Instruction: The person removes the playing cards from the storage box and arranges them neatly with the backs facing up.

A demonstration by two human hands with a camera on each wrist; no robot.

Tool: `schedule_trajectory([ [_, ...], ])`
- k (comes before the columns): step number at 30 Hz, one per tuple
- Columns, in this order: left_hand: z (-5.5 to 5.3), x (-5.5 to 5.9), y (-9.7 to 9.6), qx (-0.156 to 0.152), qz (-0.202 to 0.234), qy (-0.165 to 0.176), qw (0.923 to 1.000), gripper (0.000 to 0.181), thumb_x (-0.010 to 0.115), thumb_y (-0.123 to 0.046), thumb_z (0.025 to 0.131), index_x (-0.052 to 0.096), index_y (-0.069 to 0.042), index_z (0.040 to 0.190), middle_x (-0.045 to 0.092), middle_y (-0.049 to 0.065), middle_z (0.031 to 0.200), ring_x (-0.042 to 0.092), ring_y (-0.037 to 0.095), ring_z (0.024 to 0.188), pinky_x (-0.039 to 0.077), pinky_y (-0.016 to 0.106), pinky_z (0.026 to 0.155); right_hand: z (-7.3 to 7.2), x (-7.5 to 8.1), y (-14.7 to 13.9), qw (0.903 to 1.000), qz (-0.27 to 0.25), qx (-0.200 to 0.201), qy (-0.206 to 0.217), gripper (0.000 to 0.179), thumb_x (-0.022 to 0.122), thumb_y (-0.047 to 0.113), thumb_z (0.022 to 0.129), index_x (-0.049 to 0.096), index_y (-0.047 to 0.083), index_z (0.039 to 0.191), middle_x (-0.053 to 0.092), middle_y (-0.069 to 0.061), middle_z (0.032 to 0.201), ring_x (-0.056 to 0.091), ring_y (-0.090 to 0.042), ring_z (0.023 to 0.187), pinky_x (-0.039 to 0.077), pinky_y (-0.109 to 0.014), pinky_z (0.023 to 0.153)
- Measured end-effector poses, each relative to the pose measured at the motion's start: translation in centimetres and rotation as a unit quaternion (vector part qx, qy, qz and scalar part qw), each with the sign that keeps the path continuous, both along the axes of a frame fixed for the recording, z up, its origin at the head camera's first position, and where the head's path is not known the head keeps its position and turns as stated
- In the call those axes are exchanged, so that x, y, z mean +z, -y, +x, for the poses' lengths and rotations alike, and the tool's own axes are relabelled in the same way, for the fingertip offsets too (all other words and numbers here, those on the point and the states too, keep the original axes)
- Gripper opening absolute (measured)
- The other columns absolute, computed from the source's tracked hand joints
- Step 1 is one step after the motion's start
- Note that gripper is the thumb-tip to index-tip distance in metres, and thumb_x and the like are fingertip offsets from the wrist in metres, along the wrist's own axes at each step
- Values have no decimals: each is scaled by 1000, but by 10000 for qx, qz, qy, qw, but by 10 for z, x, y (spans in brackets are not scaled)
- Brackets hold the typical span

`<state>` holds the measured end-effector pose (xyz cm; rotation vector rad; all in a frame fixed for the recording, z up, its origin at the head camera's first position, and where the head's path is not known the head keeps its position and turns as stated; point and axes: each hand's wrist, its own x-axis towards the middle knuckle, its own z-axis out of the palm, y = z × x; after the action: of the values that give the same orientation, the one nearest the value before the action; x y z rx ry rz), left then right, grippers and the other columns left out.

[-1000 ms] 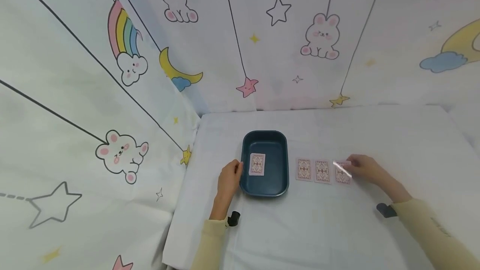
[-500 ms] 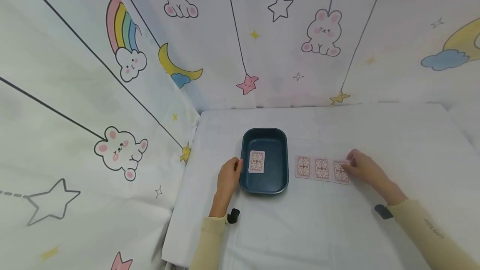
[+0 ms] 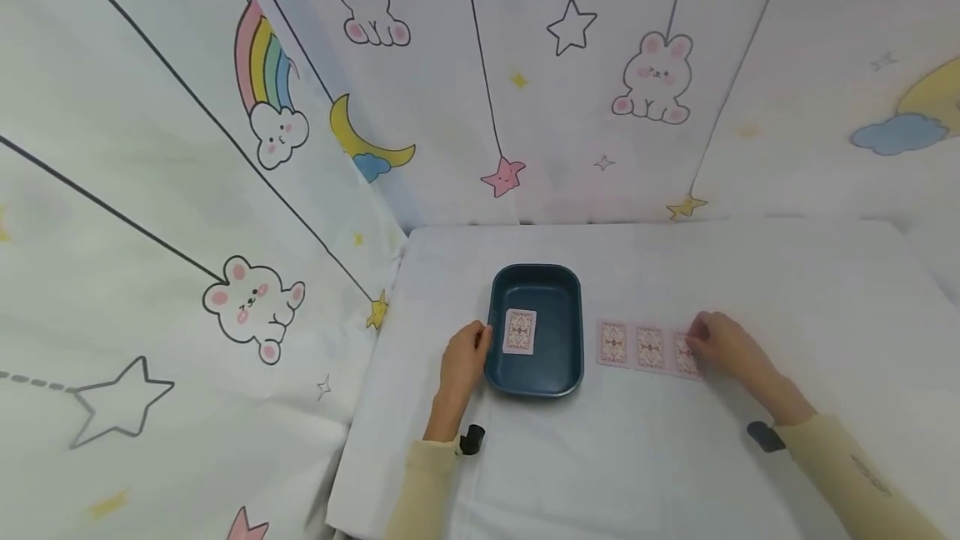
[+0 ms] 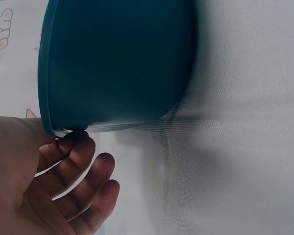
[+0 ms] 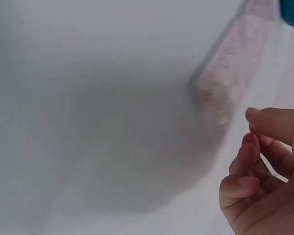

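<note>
My left hand (image 3: 462,357) holds the left rim of a dark teal rectangular tray (image 3: 558,332). In the left wrist view, curled fingertips (image 4: 82,152) meet the tray's rim (image 4: 48,73) from below, and the thumb is hidden. One playing card (image 3: 519,332) lies back up inside the tray. To its right, three patterned cards lie in a row: a left card (image 3: 612,343), a middle card (image 3: 650,348) and a right card (image 3: 684,354). My right hand (image 3: 726,348) has its fingertips at the right card's edge, thumb and forefinger close together; I cannot tell whether they pinch it.
A white cloth covers the table (image 3: 637,457). Behind it and on the left hang white curtains (image 3: 450,90) printed with bunnies, stars and moons. Small black devices (image 3: 472,440) sit at both wrists, below pale yellow sleeves (image 3: 423,490).
A bright white streak across the right card one second ago is gone. The right fingertips have shifted slightly over its right edge and now cover more of it. The left hand stays at the tray.
</note>
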<state>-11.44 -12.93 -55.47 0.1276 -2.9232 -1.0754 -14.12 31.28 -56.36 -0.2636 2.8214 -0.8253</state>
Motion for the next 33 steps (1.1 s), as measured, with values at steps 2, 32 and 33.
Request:
schedule_trajectory([
  [2, 1, 1, 0, -24, 7, -37, 10000, 27, 53, -32, 105, 63, -12, 89, 56, 1, 74, 49, 13, 63, 40, 25, 56, -3, 9, 9, 9999, -70, 49, -131, 15, 62, 12, 97, 62, -2, 103, 63, -12, 90, 56, -20, 77, 46, -32, 64],
  [32, -1, -4, 4, -140, -75, -201, 9997, 27, 52, -31, 106, 62, -13, 89, 52, -1, 71, 46, 10, 61, 36, 23, 55, -59, 28, 270, 9382, 2506, 2379, -187, 86, 84, 55, 74, 57, -6, 129, 58, -23, 122, 60, -34, 103, 56, -50, 84],
  [33, -1, -4, 5, -141, -81, -197, 9997, 27, 52, -32, 106, 62, -13, 89, 52, -1, 72, 46, 10, 61, 36, 23, 55, -59, 28, 272, 9376, 2522, 2384, -187, 87, 84, 54, 74, 56, -7, 130, 58, -23, 122, 60, -35, 103, 56, -49, 84],
])
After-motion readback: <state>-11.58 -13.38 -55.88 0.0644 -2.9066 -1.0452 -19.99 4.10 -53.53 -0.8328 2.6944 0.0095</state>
